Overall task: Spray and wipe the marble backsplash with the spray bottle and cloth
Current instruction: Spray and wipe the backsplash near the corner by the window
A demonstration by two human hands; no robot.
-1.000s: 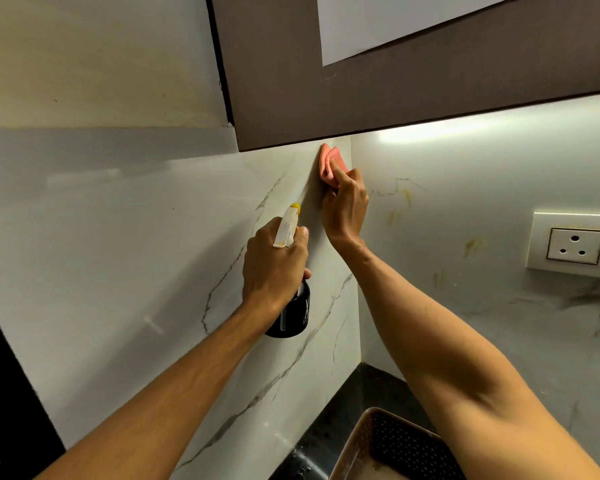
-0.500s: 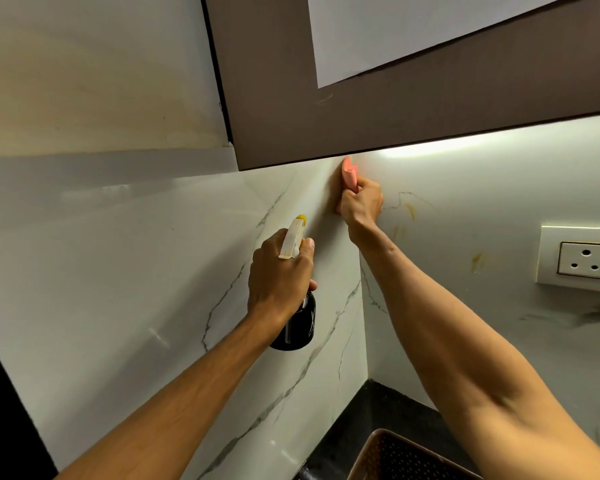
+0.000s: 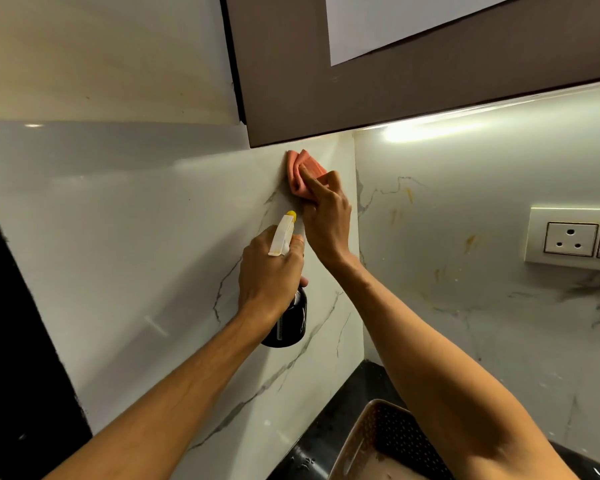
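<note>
Glossy marble backsplash (image 3: 153, 237), soft cloth (image 3: 300, 171)

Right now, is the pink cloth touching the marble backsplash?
Touching. The head view shows the right hand pressing the pink cloth flat onto the marble backsplash just under the cabinet, with no gap visible between them.

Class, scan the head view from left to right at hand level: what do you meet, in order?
Black panel → left hand gripping spray bottle → right hand holding cloth → orange stain → wall socket.

Dim scene; under-cabinet strip light (image 3: 430, 128) glares; wide-angle edge distortion.
</note>
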